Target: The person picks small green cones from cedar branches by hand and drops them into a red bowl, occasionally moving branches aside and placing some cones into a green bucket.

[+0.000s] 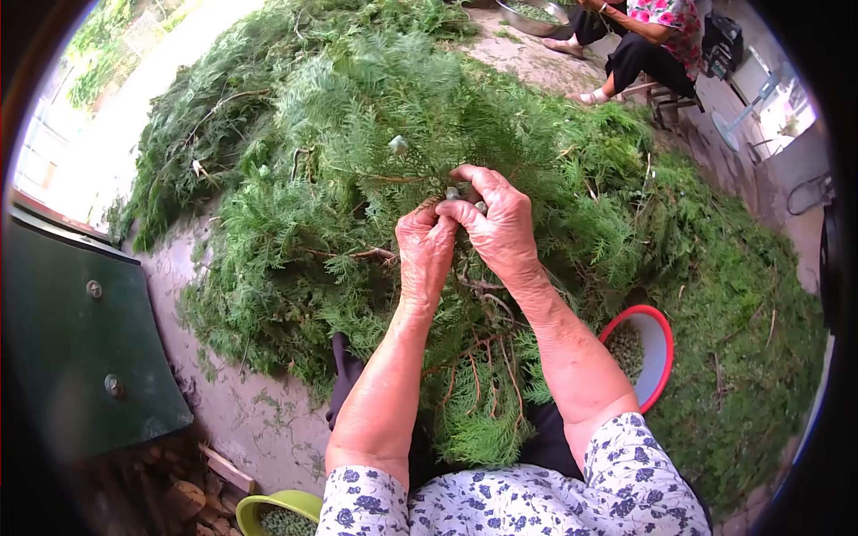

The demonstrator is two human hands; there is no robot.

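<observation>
A leafy green branch [393, 116] stands up in front of me, its stem end running down between my forearms. My left hand [425, 234] is closed in a pinch on the branch's stem. Beside it, touching, my right hand [492, 210] has its thumb and forefinger pressed round a small grey-green cone [452, 193]. Another pale cone [399, 145] shows among the leaves above my left hand. More cut foliage [483, 438] lies across my lap.
Heaped branches [250, 241] surround me. A red-rimmed bowl [662, 344] of small cones is at the right, a green bowl [308, 502] at the lower left. A dark green panel [80, 339] stands left. Another person [657, 54] sits at the upper right by a metal basin [527, 24].
</observation>
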